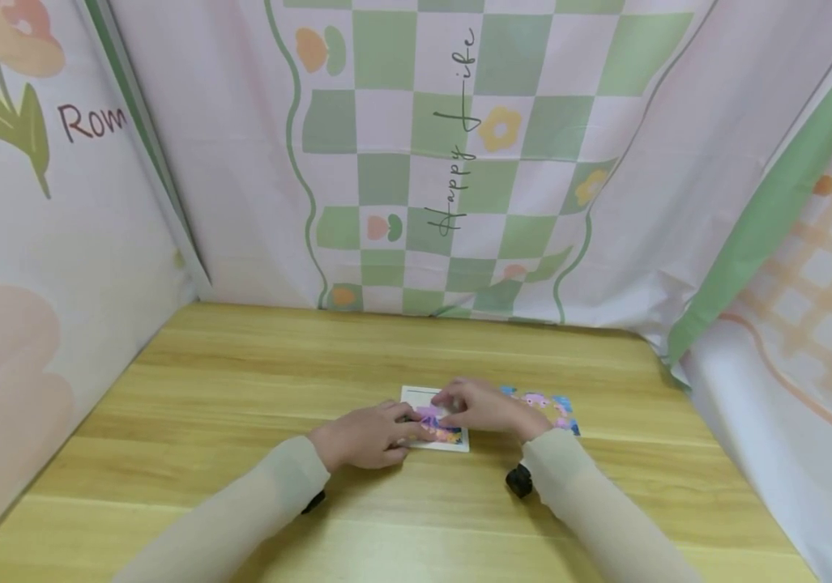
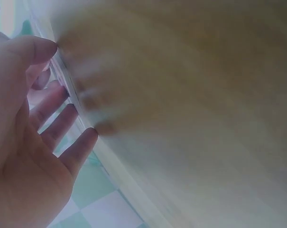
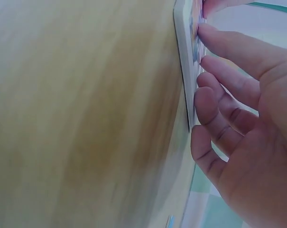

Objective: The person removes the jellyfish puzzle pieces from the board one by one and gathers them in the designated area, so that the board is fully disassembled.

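A white-bordered picture board (image 1: 461, 444) lies flat on the table, its picture showing purple, pink and orange parts. My left hand (image 1: 368, 436) reaches over its left side, fingers extended onto the picture. From the right, my right hand (image 1: 481, 406) bends over the board, fingertips on the purple area. Seen from the right wrist, the thumb (image 3: 224, 42) and fingertips touch the picture face above the board's pale, thick edge (image 3: 183, 61). In the left wrist view, the fingers (image 2: 79, 149) are spread and fairly straight, tips down at the table level.
A second colourful picture sheet (image 1: 569, 410), blue, pink and tan, lies right of the board, partly covered by the right wrist. The wooden table (image 1: 416, 518) is bounded by a printed curtain (image 1: 445, 275) at the back and cloth walls on both sides.
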`<state>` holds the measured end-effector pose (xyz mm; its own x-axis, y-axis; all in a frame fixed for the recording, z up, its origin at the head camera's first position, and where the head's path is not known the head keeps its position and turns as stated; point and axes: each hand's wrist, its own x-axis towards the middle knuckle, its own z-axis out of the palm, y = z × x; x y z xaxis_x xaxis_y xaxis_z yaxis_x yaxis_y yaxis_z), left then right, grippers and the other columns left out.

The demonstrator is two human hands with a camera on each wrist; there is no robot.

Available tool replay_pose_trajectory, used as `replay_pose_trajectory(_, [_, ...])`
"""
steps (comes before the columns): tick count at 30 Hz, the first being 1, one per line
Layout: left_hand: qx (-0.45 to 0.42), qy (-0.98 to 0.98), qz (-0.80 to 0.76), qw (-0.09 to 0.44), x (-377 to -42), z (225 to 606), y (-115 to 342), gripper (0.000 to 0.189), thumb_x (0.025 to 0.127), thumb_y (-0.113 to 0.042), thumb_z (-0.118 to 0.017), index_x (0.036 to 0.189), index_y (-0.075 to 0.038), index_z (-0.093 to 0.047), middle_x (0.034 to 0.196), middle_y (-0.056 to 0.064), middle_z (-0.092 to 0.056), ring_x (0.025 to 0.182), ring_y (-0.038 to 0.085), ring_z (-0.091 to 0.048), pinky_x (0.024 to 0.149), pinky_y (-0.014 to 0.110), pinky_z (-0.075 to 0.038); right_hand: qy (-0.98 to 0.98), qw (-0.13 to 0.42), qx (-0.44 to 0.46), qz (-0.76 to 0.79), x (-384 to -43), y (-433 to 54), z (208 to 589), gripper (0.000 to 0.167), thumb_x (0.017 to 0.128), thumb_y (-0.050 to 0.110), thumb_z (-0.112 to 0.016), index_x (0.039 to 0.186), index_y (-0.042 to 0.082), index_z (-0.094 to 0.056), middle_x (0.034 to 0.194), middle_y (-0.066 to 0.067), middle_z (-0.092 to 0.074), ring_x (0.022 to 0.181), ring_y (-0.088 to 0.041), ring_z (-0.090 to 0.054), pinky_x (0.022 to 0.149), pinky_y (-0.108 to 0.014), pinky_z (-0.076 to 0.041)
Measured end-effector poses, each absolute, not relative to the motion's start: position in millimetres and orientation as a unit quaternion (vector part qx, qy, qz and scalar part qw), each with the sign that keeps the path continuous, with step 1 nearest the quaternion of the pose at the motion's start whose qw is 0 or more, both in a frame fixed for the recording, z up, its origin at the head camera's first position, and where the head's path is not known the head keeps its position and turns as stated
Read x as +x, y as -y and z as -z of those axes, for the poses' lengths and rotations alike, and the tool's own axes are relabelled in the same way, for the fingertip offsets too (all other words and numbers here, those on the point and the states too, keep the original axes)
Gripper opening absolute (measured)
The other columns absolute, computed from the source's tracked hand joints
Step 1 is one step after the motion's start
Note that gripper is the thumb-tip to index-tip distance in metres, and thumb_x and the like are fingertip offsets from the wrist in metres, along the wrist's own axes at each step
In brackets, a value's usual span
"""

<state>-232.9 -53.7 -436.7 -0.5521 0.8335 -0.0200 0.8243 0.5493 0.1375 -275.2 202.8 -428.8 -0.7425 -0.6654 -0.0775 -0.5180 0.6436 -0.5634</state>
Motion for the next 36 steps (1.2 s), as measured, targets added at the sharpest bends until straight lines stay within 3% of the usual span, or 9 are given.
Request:
replay_pose_trajectory(14, [0.466,-0.882,-0.054,0.051,-231.0,434.4,53.2,0.040,0.104,-0.026,-0.053,0.144,-0.031,-0.055,0.139,0.002,-0.051,0.126,0.019,-0.049,0.106,0.036,-0.044,-0.897,0.159,-0.295,0.289,-274.1,-200.3,427.6,0.033,0.094,0.021,-0.073,0.124,0.012,-0.067,0.115,0.001,-0.062,0.100,-0.017,-0.057,0.088,-0.039,-0.051])
replay_pose_trajectory(25, [0.461,-0.884,-0.056,0.059,-230.7,434.0,53.6,0.042,0.104,-0.025,-0.054,0.145,-0.032,-0.054,0.143,0.006,-0.049,0.127,0.022,-0.049,0.104,0.037,-0.046,-0.886,0.161,-0.292,0.321,-275.5,-196.4,427.0,0.030,0.092,0.013,-0.075,0.118,0.012,-0.060,0.110,-0.002,-0.062,0.094,-0.016,-0.061,0.082,-0.037,-0.054])
replay_pose_trajectory(30, [0.463,-0.883,-0.056,0.058,-230.5,433.9,53.4,0.042,0.104,-0.025,-0.054,0.145,-0.031,-0.054,0.143,0.007,-0.049,0.126,0.022,-0.049,0.104,0.037,-0.046,-0.881,0.157,-0.299,0.330,-274.6,-195.3,427.4,0.025,0.094,0.017,-0.072,0.114,0.012,-0.057,0.107,-0.002,-0.062,0.093,-0.017,-0.063,0.081,-0.037,-0.055])
replay_pose_trajectory(36, [0.466,-0.881,-0.055,0.054,-230.3,434.2,53.3,0.042,0.105,-0.025,-0.053,0.146,-0.030,-0.053,0.142,0.005,-0.050,0.127,0.020,-0.049,0.106,0.037,-0.044,-0.880,0.150,-0.300,0.336,-272.9,-195.0,426.4,0.023,0.097,0.022,-0.069,0.110,0.010,-0.055,0.090,0.000,-0.065,0.078,-0.016,-0.059,0.069,-0.033,-0.052])
